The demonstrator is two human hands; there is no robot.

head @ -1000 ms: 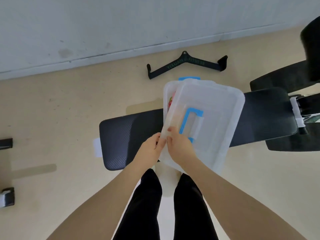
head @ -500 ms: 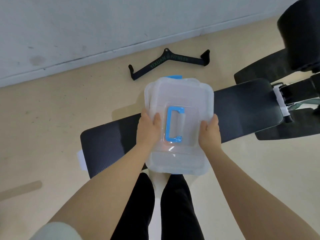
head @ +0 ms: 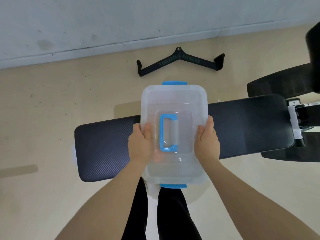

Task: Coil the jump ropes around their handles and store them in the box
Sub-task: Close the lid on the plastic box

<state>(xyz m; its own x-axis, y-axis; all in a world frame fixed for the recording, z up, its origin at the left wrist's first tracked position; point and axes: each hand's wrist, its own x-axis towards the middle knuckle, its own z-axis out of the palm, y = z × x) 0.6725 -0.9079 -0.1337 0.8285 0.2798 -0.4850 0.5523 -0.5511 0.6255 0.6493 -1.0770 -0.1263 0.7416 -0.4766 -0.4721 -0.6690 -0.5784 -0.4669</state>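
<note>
Head view: left hand [head: 141, 146] and right hand [head: 207, 144] grip the lidded box [head: 174, 104] by its long sides, thumbs on the lid, fingers curled under; it sits across the black desk [head: 103, 146]. A black bar attachment [head: 180, 62] lies on the floor beyond
</note>
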